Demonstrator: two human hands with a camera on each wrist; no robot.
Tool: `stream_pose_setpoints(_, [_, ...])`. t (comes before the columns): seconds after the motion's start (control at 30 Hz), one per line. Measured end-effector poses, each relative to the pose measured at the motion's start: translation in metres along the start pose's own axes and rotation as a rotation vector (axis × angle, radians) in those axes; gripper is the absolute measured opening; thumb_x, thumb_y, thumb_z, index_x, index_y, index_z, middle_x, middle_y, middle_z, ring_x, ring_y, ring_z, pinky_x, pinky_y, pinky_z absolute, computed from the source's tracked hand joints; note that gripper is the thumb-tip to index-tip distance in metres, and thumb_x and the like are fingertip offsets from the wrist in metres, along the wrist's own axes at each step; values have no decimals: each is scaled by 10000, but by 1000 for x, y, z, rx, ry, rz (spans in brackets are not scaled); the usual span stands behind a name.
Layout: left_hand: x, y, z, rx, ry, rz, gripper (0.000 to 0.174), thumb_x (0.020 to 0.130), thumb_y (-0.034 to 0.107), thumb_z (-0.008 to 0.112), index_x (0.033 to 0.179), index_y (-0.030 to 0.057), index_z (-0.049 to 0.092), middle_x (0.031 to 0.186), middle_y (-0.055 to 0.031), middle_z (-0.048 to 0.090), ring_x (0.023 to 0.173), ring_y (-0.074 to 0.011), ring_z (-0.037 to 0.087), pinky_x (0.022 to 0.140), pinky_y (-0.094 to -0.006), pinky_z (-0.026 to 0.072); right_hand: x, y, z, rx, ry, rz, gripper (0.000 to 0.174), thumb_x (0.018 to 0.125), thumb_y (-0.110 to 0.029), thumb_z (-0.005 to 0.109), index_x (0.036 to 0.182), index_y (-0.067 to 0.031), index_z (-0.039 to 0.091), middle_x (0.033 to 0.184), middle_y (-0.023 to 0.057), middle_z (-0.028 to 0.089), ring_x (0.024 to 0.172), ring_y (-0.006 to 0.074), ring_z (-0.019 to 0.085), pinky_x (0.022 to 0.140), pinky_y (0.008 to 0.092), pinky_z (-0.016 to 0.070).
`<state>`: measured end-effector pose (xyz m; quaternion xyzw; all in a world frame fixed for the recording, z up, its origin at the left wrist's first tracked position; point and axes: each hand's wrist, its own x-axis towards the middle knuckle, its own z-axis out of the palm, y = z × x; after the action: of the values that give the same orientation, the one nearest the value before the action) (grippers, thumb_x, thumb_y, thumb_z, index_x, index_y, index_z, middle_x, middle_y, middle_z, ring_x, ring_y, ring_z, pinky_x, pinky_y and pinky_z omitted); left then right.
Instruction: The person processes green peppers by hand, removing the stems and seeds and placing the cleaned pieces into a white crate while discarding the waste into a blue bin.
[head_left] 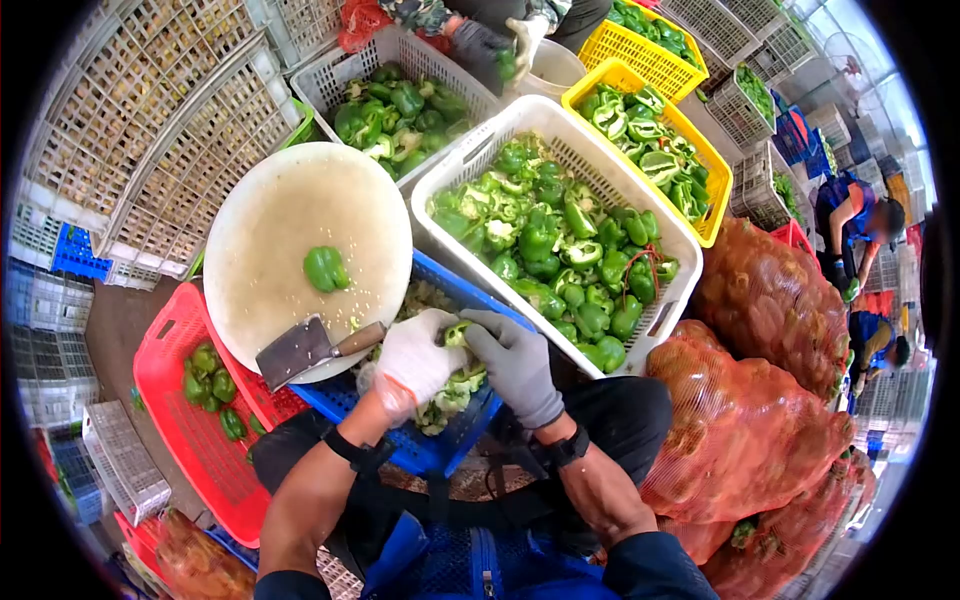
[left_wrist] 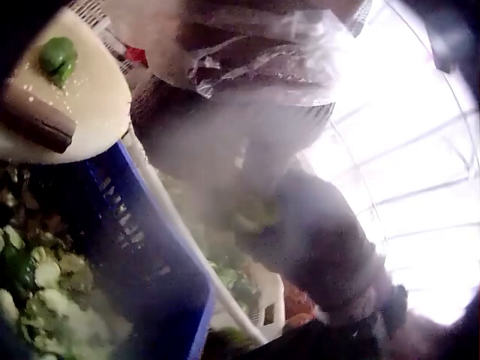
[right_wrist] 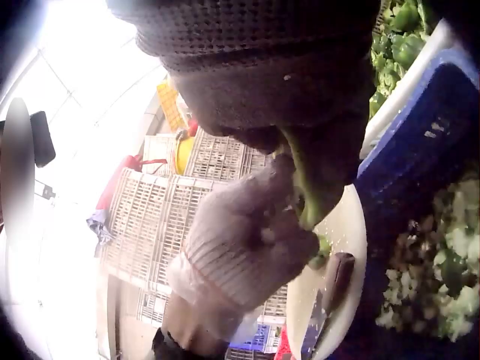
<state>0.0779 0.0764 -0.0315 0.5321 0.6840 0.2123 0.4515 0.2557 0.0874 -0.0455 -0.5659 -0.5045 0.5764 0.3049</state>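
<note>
Over a blue crate (head_left: 425, 455), my left hand (head_left: 418, 352), in a white glove with clear plastic at the cuff, grips a cut green bell pepper (head_left: 457, 335). My right hand (head_left: 516, 372), in a grey glove, holds the pepper's other side. In the right wrist view, a curved strip of the pepper's green wall (right_wrist: 304, 180) shows between both gloves; fingers hide the rest. Pale pepper cores and scraps (head_left: 437, 412) lie in the blue crate below. On a round white board (head_left: 250, 215) rest a green bell pepper (head_left: 325, 268) and a wooden-handled cleaver (head_left: 300, 355).
Ahead stands a white crate (head_left: 690, 255) of cut peppers, beside a yellow crate (head_left: 715, 190) and a grey crate (head_left: 320, 90). A red basket (head_left: 165, 375) with peppers is at left. Red mesh sacks (head_left: 740, 430) crowd the right. Another person's gloved hand (head_left: 527, 45) works opposite.
</note>
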Motion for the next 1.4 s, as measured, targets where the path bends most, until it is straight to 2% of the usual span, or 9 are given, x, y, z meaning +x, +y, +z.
stream_pose_setpoints(0.13, [-1, -13, 25, 275, 249, 172, 316, 894, 147, 697, 1182, 22, 732, 1071, -256, 771, 1006, -477, 740, 892, -538, 607, 6, 25, 26, 23, 133, -29, 315, 1046, -147, 746, 1311, 21, 777, 1065, 103, 832, 917, 96, 735, 829, 278, 594])
stream_pose_setpoints(0.53, [3, -14, 25, 332, 272, 129, 323, 886, 175, 728, 1167, 17, 727, 1050, -270, 765, 983, -473, 754, 888, -548, 605, 9, 4, 31, 21, 174, 27, 266, 1019, -139, 747, 1228, 13, 809, 1060, 105, 844, 909, 92, 743, 843, 272, 595])
stream_pose_setpoints(0.63, [0, 5, 9, 119, 119, -88, 476, 827, 295, 820, 1171, -27, 756, 1063, -293, 776, 999, -455, 770, 909, -513, 605, 4, 10, 22, 64, 144, 14, 257, 1029, -130, 725, 1213, 29, 809, 1035, 96, 833, 915, 100, 736, 843, 277, 592])
stream_pose_setpoints(0.77, [-8, 12, -2, -103, 32, -77, 575, 775, 371, 882, 1138, -59, 763, 1009, -278, 783, 957, -379, 788, 900, -453, 604, 15, 27, 8, 392, -22, 113, 253, 1064, -117, 663, 1175, 71, 790, 1057, 95, 812, 931, 131, 735, 865, 289, 598])
stream_pose_setpoints(0.93, [-12, 11, -14, -575, -144, -182, 418, 873, 167, 851, 1191, -77, 730, 923, -92, 756, 731, -128, 708, 589, -270, 555, 14, 20, -5, 674, -180, 174, 256, 1106, -122, 627, 1214, 79, 741, 1118, 130, 793, 958, 165, 743, 884, 306, 613])
stream_pose_setpoints(1.17, [-18, 11, -11, -857, -159, -316, 368, 881, 100, 770, 1227, 4, 691, 975, -85, 718, 748, -163, 683, 612, -297, 577, 5, 16, -3, 793, -183, 143, 254, 1113, -129, 628, 1222, 74, 736, 1145, 134, 785, 972, 157, 738, 885, 308, 611])
stream_pose_setpoints(1.27, [-7, -4, -4, -759, -223, -196, 456, 878, 112, 799, 1300, -15, 680, 1027, -111, 742, 822, -172, 712, 626, -317, 595, 12, 22, -10, 461, -137, 73, 256, 1096, -136, 651, 1218, 58, 766, 1158, 104, 793, 955, 125, 724, 869, 296, 596])
stream_pose_setpoints(1.37, [0, 1, 6, -325, -157, -105, 574, 863, 135, 852, 1371, -42, 653, 1092, -142, 753, 863, -185, 733, 640, -334, 614, 5, 10, -14, 142, 83, -34, 258, 1078, -141, 676, 1236, 29, 789, 1160, 70, 797, 927, 101, 709, 850, 285, 582])
stream_pose_setpoints(1.4, [-2, 7, 6, -321, -157, -134, 667, 842, 149, 898, 1412, -61, 623, 1121, -153, 750, 856, -175, 734, 660, -325, 619, 7, 25, -8, 243, 121, -89, 272, 1079, -136, 679, 1284, 11, 781, 1147, 62, 798, 935, 109, 708, 861, 281, 580])
